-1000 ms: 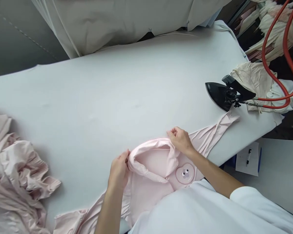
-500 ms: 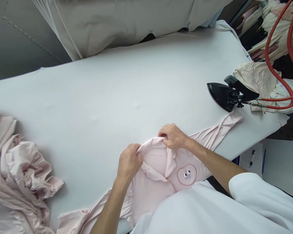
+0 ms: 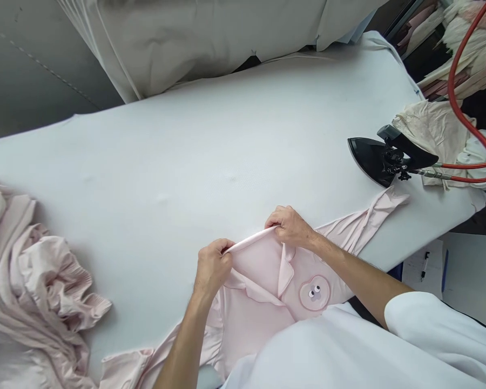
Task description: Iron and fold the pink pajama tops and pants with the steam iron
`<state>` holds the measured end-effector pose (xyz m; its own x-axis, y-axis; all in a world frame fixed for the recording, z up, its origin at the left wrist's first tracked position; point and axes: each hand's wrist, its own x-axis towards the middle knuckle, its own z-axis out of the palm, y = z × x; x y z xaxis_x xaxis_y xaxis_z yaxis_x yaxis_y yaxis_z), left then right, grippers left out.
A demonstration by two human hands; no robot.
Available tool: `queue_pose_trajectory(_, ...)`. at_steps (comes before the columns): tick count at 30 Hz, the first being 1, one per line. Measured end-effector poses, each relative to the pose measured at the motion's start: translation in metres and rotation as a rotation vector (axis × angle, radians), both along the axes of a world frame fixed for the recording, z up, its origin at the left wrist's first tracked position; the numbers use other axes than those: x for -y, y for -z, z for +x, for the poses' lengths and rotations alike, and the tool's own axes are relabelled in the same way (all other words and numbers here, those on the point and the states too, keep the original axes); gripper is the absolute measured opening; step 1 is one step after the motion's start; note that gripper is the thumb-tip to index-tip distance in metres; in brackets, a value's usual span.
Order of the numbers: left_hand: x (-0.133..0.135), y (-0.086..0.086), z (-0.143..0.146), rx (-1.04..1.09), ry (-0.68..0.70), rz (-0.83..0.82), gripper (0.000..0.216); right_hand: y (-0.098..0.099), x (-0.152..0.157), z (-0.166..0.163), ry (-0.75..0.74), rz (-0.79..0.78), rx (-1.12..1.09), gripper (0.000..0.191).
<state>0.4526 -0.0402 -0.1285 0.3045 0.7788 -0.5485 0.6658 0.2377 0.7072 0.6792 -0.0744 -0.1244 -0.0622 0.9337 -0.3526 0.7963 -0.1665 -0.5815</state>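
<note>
A pale pink collared garment (image 3: 263, 302) lies at the near edge of the white ironing table (image 3: 210, 146), with a round patch with two eyes on its chest. My left hand (image 3: 211, 266) pinches the left end of the collar edge. My right hand (image 3: 289, 226) is closed on the right end of that edge. The collar band is stretched straight between the two hands. One pink sleeve (image 3: 364, 219) trails to the right toward the iron, another hangs off the near edge at the lower left.
A black steam iron (image 3: 383, 156) with a red hose (image 3: 465, 113) rests at the table's right end beside a crumpled cream cloth (image 3: 433, 129). A heap of pink garments (image 3: 32, 281) lies at the left. Beige fabric (image 3: 210, 38) hangs behind the table. Paper and pen (image 3: 423, 262) lie below right.
Both hands have drawn closer along the collar, then pulled its edge taut into a straight line. The open, rounded neck opening has flattened.
</note>
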Motion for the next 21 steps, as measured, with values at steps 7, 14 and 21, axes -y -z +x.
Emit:
queue_pose_trajectory(7, -0.005, 0.001, 0.011, -0.348, 0.037, -0.063, 0.017, -0.014, -0.017, -0.015, -0.025, -0.220, 0.352, 0.023)
queue_pose_trajectory(14, 0.091, 0.014, -0.116, -0.361, -0.044, 0.096, 0.032, -0.043, 0.016, -0.033, -0.097, -0.259, -0.057, 0.073)
queue_pose_trajectory(21, 0.122, 0.023, -0.120, -0.535, -0.293, 0.415, 0.022, 0.010, 0.025, -0.101, 0.150, -0.265, -0.649, 0.090)
